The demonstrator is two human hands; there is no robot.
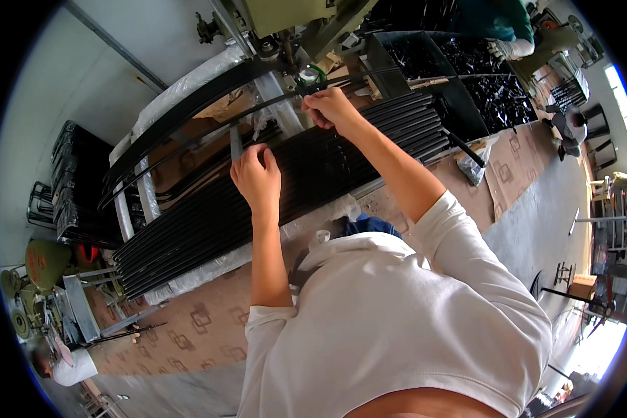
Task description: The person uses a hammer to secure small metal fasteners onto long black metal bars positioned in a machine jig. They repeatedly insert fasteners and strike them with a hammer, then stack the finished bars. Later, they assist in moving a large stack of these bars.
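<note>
Black rods [313, 167], long, thin and smooth with a dull sheen, lay side by side in a thick bundle across the bench in front of me, running from lower left to upper right. One single rod [258, 108] was lifted clear of the pile and bowed slightly along its length, because I held it at two places. My right hand [331, 108] was pinched shut on it close under the press head [285, 28], I judged so that the end sat steady at the tooling. My left hand [256, 174] was curled nearly closed lower down, over the top of the bundle; whether its fingers truly gripped the same rod I could not tell, since the knuckles hid them. Clear plastic sheeting [188, 83] was draped around the rails behind, crinkled and glossy. Beyond the machine stood a dark bin [460, 70] full of small shiny black parts. Brown patterned matting [188, 327] covered the floor beside the bench, and another person [66, 366] crouched at the lower left edge.
</note>
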